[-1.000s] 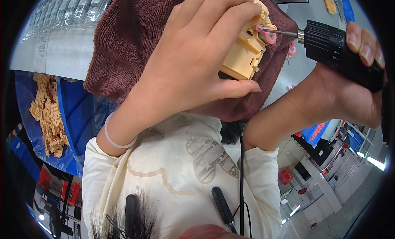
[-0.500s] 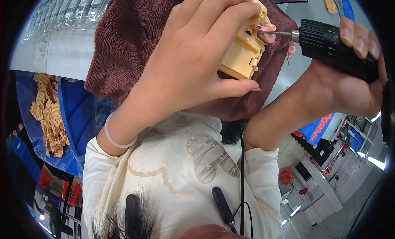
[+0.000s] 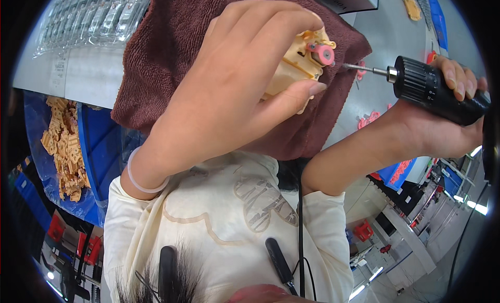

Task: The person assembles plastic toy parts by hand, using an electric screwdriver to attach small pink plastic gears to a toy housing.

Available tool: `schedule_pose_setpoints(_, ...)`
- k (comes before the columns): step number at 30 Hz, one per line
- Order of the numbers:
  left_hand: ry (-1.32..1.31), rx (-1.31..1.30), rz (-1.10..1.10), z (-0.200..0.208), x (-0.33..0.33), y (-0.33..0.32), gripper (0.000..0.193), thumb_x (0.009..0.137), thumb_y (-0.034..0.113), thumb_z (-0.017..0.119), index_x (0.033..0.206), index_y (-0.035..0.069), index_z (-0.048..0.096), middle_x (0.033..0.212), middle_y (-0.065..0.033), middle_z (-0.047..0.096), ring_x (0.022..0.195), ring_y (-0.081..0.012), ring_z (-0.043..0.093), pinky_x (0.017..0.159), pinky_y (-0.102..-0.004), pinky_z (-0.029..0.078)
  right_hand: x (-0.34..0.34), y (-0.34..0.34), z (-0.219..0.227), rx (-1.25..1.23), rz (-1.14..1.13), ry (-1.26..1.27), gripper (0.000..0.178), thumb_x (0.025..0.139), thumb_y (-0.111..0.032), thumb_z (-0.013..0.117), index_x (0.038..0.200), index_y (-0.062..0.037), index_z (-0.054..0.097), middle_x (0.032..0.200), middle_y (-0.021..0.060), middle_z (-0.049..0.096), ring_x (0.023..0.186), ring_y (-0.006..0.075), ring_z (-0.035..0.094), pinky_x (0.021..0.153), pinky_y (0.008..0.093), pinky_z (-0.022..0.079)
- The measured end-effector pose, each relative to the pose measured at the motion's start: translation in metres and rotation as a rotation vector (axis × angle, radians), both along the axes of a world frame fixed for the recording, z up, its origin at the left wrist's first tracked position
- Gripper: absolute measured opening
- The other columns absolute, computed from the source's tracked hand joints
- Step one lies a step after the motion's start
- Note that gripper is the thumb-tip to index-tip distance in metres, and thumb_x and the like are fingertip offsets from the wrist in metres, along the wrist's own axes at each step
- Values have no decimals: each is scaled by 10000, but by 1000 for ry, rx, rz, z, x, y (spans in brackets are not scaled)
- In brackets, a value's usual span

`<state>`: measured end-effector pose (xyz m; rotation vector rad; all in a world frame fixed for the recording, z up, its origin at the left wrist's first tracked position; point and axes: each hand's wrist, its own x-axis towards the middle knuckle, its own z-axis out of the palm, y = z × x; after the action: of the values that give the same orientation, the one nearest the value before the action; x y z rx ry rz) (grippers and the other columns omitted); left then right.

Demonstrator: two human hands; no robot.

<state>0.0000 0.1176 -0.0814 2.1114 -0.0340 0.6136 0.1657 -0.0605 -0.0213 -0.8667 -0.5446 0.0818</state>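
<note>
My left hand (image 3: 234, 68) is closed around a cream-yellow plastic housing (image 3: 286, 79), with the thumb on its near side and the fingers over the top. A pink plastic piece (image 3: 324, 54) with a round end sits on the right side of the housing. My right hand (image 3: 442, 105) grips a black electric screwdriver (image 3: 424, 84), whose thin metal bit points left. The bit's tip is a short way right of the pink piece, apart from it. Under the housing lies a dark brown towel (image 3: 161, 47).
Clear plastic trays of parts (image 3: 99, 16) stand at the far left. A blue bin (image 3: 99, 152) beside me holds cream plastic parts (image 3: 65, 152). Loose pink pieces (image 3: 369, 119) lie on the grey table, right of the towel. A yellow part (image 3: 412, 9) rests at the far right.
The screwdriver has drawn back to the right and down, its bit leaving the pink piece. My left hand has tilted the housing, turning the pink piece's round end more into view.
</note>
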Motion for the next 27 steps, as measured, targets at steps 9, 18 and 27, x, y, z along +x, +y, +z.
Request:
schedule_pose_setpoints(9, -69, 114, 93, 9, -2, 11, 417, 750, 39, 675, 1155, 34, 577, 1166, -117, 591, 1088, -272, 530, 953, -346, 393, -11, -1, 27, 22, -116, -21, 583, 788, -429, 592, 1069, 57, 432, 780, 89, 431, 682, 167, 490, 721, 314, 458)
schedule_pose_setpoints(18, -35, 121, 52, 14, 5, 19, 208, 821, 79, 650, 1022, 28, 633, 920, -68, 637, 839, -192, 606, 756, -303, 473, -18, -26, 45, 38, 162, -15, 668, 821, -583, 477, 1062, 40, 465, 785, 82, 467, 649, 177, 467, 615, 322, 397)
schedule_pose_setpoints(27, 23, 369, 69, 32, 22, 7, 158, 793, 114, 657, 938, 50, 647, 836, -87, 608, 798, -259, 579, 719, -356, 465, -24, -36, 46, 37, 131, 19, 729, 804, -655, 445, 1044, 33, 478, 794, 80, 462, 649, 183, 459, 618, 330, 380)
